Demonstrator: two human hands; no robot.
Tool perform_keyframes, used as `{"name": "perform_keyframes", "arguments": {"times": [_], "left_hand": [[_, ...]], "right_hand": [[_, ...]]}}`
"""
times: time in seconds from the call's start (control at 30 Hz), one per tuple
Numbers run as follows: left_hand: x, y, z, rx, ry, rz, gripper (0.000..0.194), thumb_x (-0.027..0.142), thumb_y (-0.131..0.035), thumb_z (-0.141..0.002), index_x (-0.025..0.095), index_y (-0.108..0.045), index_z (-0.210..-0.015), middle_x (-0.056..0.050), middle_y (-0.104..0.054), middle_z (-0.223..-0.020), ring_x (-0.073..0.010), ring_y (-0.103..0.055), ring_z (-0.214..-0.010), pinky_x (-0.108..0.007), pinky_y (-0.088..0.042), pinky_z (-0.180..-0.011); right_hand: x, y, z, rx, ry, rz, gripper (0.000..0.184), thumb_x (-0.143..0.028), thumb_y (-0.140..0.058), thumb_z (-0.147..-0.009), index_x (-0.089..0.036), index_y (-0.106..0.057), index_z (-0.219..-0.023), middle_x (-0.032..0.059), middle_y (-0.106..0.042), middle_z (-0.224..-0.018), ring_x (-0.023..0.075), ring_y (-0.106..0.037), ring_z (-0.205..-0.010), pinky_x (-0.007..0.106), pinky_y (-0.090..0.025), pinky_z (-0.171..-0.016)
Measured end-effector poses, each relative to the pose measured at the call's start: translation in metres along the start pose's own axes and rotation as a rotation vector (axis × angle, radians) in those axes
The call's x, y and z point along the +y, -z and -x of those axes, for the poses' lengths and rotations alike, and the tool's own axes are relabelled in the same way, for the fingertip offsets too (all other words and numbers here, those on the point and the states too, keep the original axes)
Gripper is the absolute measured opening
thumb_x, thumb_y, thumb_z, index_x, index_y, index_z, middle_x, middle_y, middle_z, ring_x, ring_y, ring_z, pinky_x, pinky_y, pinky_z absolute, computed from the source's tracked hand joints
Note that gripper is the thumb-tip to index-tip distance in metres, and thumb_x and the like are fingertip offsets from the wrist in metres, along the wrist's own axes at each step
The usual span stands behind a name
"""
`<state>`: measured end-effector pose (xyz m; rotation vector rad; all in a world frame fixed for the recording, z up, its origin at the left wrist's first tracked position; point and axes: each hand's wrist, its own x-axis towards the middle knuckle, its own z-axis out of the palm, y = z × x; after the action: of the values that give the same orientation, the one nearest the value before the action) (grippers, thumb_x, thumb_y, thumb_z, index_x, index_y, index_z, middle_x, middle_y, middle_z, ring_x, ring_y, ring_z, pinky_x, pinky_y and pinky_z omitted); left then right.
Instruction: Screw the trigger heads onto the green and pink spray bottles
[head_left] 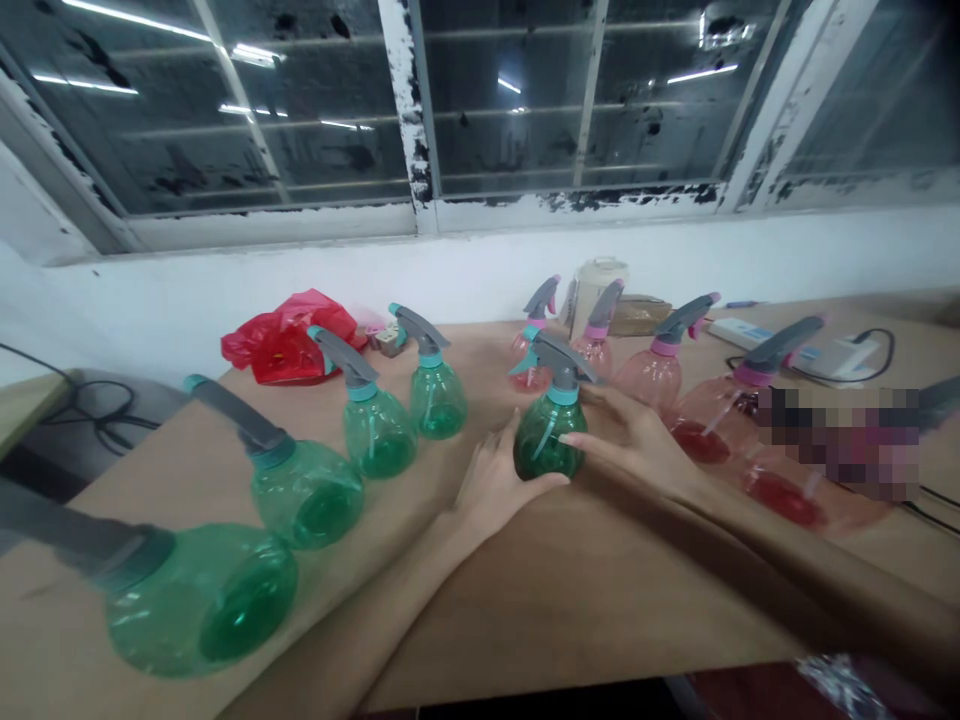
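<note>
Between my two hands a green spray bottle (pixel 551 440) stands upright, with a grey trigger head and a teal collar. My left hand (pixel 495 475) is at its left side, thumb across the lower front. On its right side rests my right hand (pixel 630 440), the thumb on the bottle and the other fingers partly hidden behind it. To the left, several more green spray bottles (pixel 379 430) form a slanting row. Pink spray bottles (pixel 649 378) with grey heads make another row on the right.
A red plastic bag (pixel 292 335) lies at the back left by the wall. At the back right are a cardboard box (pixel 640 315), a beige container (pixel 600 285) and a white power strip (pixel 795 350) with a black cable. Windows (pixel 570 100) rise above the wooden table (pixel 525 590).
</note>
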<state>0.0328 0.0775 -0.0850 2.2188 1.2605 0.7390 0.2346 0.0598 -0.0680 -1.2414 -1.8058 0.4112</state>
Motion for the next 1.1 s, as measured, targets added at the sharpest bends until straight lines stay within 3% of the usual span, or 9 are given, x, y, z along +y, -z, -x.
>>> {"name": "perform_keyframes", "arguments": {"times": [0.3,0.47,0.63,0.87,1.0,1.1], "left_hand": [[-0.001,0.003,0.0,0.015,-0.011,0.02,0.089,0.048,-0.072,-0.069,0.018,-0.03,-0.141,-0.014,-0.049,-0.136,-0.032,-0.047,-0.123,-0.047,-0.04,-0.1],[0.002,0.001,0.003,-0.004,-0.038,0.006,0.083,0.052,-0.071,-0.068,0.016,-0.038,-0.135,-0.014,-0.053,-0.131,-0.0329,-0.049,-0.121,-0.047,-0.041,-0.099],[0.004,-0.004,0.007,-0.043,-0.05,-0.003,0.088,0.054,-0.071,-0.067,0.016,-0.035,-0.137,-0.015,-0.054,-0.129,-0.0332,-0.049,-0.12,-0.048,-0.04,-0.099],[0.007,-0.003,0.009,-0.067,-0.094,0.039,0.079,0.05,-0.072,-0.067,0.02,-0.04,-0.132,-0.012,-0.055,-0.128,-0.0318,-0.05,-0.119,-0.047,-0.041,-0.098],[0.008,-0.005,0.011,-0.072,-0.098,0.044,0.082,0.052,-0.072,-0.066,0.019,-0.04,-0.133,-0.013,-0.055,-0.128,-0.0326,-0.05,-0.119,-0.048,-0.042,-0.097],[0.008,-0.007,0.011,-0.066,-0.115,0.049,0.085,0.052,-0.072,-0.066,0.021,-0.036,-0.136,-0.013,-0.052,-0.132,-0.0329,-0.048,-0.121,-0.049,-0.041,-0.097]], "right_hand": [[-0.008,-0.01,-0.011,-0.013,0.009,0.032,0.053,-0.048,-0.069,-0.072,-0.022,-0.057,-0.116,0.0074,-0.064,-0.117,0.029,-0.059,-0.108,0.049,-0.043,-0.096],[-0.019,-0.015,-0.022,-0.032,-0.081,-0.17,0.044,-0.048,-0.069,-0.072,-0.02,-0.063,-0.105,0.0068,-0.068,-0.108,0.0288,-0.063,-0.101,0.046,-0.049,-0.09],[-0.032,-0.016,-0.035,-0.033,-0.11,-0.372,0.034,-0.047,-0.071,-0.07,-0.024,-0.069,-0.096,0.0049,-0.068,-0.112,0.0281,-0.062,-0.105,0.045,-0.049,-0.093],[-0.039,-0.011,-0.043,-0.012,-0.033,-0.561,0.04,-0.038,-0.074,-0.068,-0.027,-0.065,-0.105,0.0018,-0.066,-0.114,0.0247,-0.062,-0.105,0.043,-0.047,-0.096],[-0.037,-0.013,-0.041,0.013,-0.056,-0.512,0.029,-0.042,-0.072,-0.069,-0.024,-0.067,-0.091,0.0018,-0.069,-0.1,0.0231,-0.063,-0.1,0.039,-0.048,-0.092],[-0.03,-0.016,-0.04,0.091,-0.1,-0.452,0.028,-0.048,-0.07,-0.07,-0.022,-0.065,-0.079,0.0009,-0.068,-0.081,0.0212,-0.065,-0.083,0.036,-0.053,-0.079]]}}
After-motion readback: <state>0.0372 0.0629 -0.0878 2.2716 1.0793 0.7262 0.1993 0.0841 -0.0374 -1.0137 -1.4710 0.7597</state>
